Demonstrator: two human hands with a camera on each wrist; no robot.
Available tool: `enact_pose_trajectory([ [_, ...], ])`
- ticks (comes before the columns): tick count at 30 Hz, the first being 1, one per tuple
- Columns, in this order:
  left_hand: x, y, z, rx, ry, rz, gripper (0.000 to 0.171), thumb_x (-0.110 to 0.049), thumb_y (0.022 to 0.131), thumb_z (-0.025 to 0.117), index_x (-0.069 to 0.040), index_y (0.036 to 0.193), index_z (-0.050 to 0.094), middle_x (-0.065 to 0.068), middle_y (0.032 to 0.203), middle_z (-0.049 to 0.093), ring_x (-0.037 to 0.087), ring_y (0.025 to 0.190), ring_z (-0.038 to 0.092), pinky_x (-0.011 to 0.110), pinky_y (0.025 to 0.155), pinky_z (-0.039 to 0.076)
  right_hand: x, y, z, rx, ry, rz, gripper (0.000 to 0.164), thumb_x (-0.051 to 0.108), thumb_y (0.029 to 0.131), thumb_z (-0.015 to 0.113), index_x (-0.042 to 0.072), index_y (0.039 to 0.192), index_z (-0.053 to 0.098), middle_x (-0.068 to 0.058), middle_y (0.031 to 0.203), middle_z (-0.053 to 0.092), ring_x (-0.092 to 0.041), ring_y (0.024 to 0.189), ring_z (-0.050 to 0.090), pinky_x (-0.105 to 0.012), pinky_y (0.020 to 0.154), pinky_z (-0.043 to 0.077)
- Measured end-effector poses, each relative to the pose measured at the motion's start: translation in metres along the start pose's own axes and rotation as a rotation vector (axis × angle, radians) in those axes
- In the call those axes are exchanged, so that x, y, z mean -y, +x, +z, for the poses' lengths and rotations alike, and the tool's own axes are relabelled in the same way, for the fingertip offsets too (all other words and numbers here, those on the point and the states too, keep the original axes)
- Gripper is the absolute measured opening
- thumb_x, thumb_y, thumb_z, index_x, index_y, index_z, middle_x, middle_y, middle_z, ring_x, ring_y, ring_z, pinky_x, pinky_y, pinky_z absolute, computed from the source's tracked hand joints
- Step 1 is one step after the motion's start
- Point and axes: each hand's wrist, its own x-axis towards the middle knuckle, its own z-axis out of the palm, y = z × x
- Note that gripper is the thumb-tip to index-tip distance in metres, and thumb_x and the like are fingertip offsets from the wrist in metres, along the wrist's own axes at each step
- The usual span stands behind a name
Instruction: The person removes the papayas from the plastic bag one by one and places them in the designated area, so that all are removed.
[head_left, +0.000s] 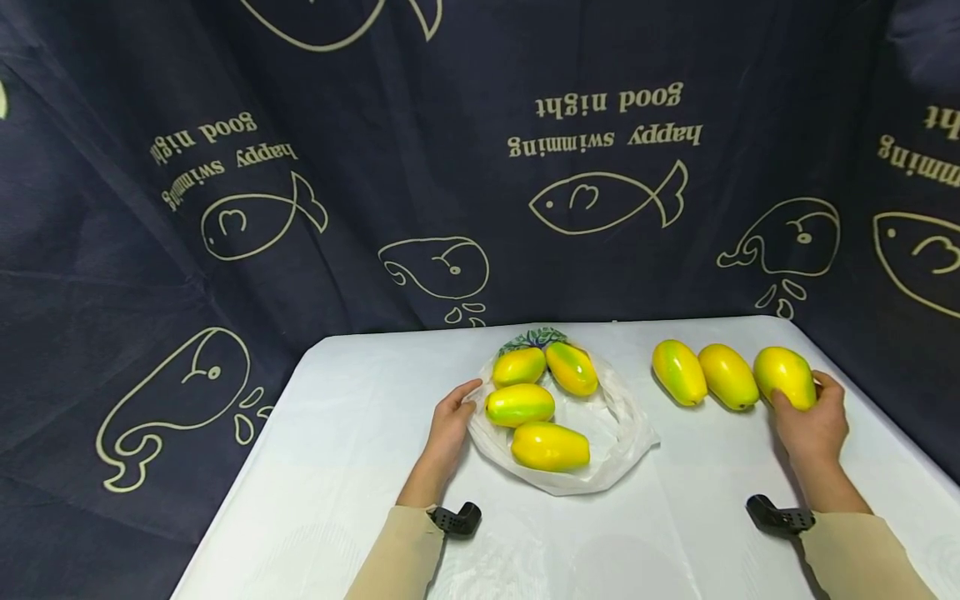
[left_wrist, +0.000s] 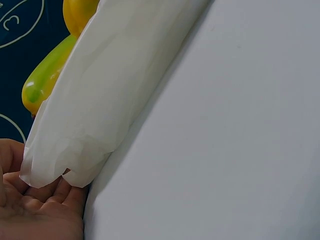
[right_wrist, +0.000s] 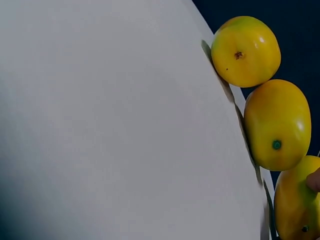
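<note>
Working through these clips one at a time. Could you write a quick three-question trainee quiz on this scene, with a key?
1. In the head view, how many papayas lie in the row right of the white plastic bag?
2. True or false: the left hand touches the bag's rim.
3. Which papaya in that row does the right hand grip: A leftmost, B middle, C rightmost?

Key: 1. Three. 2. True. 3. C, the rightmost papaya.

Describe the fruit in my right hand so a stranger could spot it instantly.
On the white table, right of the plastic bag, three yellow fruits form a row. Take the row's rightmost fruit: unlike its two neighbours, it has the right hand around it.
</note>
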Motion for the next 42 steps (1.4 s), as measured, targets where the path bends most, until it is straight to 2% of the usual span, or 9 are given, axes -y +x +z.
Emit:
enact_pose_trajectory([
  [3, -0.001, -0.001, -0.001, 0.001, -0.002, 0.005, 0.043, -0.003, 0.099, 0.044, -0.003, 0.141, 0.055, 0.017, 0.156, 0.043, 0.035, 0.15, 0.031, 0.051, 0.125, 0.025, 0.0, 0.002, 0.001, 0.01, -0.023, -0.017, 0.071, 0.022, 0.099, 0.05, 0.007, 0.158, 0.014, -0.026, 0.162, 0.026, -0.045, 0.147, 0.028, -0.056, 0.124, 0.021],
  [12, 0.007, 0.001, -0.003, -0.002, -0.013, 0.019, 0.042, -0.009, 0.1, 0.046, -0.011, 0.141, 0.057, 0.011, 0.156, 0.044, 0.03, 0.15, 0.032, 0.048, 0.125, 0.026, 0.002, -0.001, 0.003, 0.009, -0.047, -0.055, 0.07, 0.02, 0.098, 0.051, 0.004, 0.157, 0.017, -0.029, 0.159, 0.029, -0.048, 0.144, 0.031, -0.058, 0.122, 0.024],
  [19, 0.008, 0.002, -0.003, 0.004, -0.017, 0.016, 0.043, -0.007, 0.1, 0.044, -0.008, 0.142, 0.055, 0.013, 0.157, 0.042, 0.032, 0.15, 0.031, 0.049, 0.124, 0.027, 0.002, -0.003, 0.003, 0.027, -0.063, -0.064, 0.072, 0.022, 0.098, 0.052, 0.003, 0.157, 0.016, -0.03, 0.159, 0.028, -0.05, 0.143, 0.032, -0.059, 0.122, 0.024],
  [22, 0.003, 0.0, -0.002, 0.006, -0.019, 0.013, 0.043, -0.005, 0.1, 0.044, -0.005, 0.141, 0.055, 0.015, 0.157, 0.042, 0.033, 0.15, 0.031, 0.049, 0.124, 0.028, 0.002, -0.002, 0.002, 0.027, -0.07, -0.071, 0.072, 0.022, 0.097, 0.053, 0.002, 0.156, 0.017, -0.031, 0.158, 0.029, -0.05, 0.142, 0.032, -0.059, 0.121, 0.025],
  [26, -0.013, -0.011, 0.0, 0.011, -0.025, 0.02, 0.043, -0.003, 0.099, 0.044, -0.001, 0.14, 0.054, 0.018, 0.155, 0.043, 0.035, 0.149, 0.032, 0.049, 0.124, 0.028, 0.0, -0.001, 0.002, 0.027, -0.074, -0.073, 0.072, 0.021, 0.097, 0.053, 0.001, 0.156, 0.017, -0.031, 0.158, 0.029, -0.051, 0.142, 0.033, -0.06, 0.12, 0.026],
  [29, -0.02, -0.017, 0.003, 0.008, -0.013, 0.032, 0.043, -0.003, 0.1, 0.042, -0.001, 0.141, 0.054, 0.018, 0.155, 0.043, 0.035, 0.149, 0.032, 0.05, 0.124, 0.028, 0.0, -0.002, 0.001, 0.028, -0.077, -0.073, 0.073, 0.022, 0.097, 0.053, 0.001, 0.156, 0.017, -0.031, 0.158, 0.029, -0.05, 0.142, 0.032, -0.06, 0.12, 0.026],
  [34, -0.017, -0.015, 0.004, 0.006, -0.012, 0.031, 0.043, -0.004, 0.1, 0.041, -0.002, 0.141, 0.054, 0.018, 0.156, 0.042, 0.035, 0.15, 0.031, 0.05, 0.124, 0.027, 0.001, -0.002, 0.0, 0.031, -0.084, -0.074, 0.073, 0.023, 0.097, 0.053, 0.001, 0.157, 0.016, -0.031, 0.158, 0.028, -0.05, 0.142, 0.031, -0.06, 0.121, 0.025],
  [41, 0.009, 0.003, 0.001, 0.003, -0.026, 0.032, 0.042, -0.007, 0.1, 0.045, -0.008, 0.14, 0.057, 0.012, 0.156, 0.044, 0.03, 0.15, 0.033, 0.047, 0.124, 0.029, 0.003, -0.003, -0.001, 0.0, -0.135, -0.117, 0.073, 0.025, 0.095, 0.053, 0.0, 0.156, 0.021, -0.034, 0.153, 0.032, -0.053, 0.138, 0.03, -0.061, 0.113, 0.026],
  [42, 0.008, 0.002, 0.001, 0.004, -0.027, 0.033, 0.042, -0.007, 0.1, 0.045, -0.008, 0.14, 0.057, 0.013, 0.156, 0.044, 0.03, 0.15, 0.033, 0.047, 0.124, 0.029, 0.004, -0.003, -0.002, -0.006, -0.142, -0.122, 0.073, 0.026, 0.095, 0.053, 0.001, 0.156, 0.022, -0.034, 0.153, 0.032, -0.053, 0.139, 0.029, -0.062, 0.112, 0.026],
])
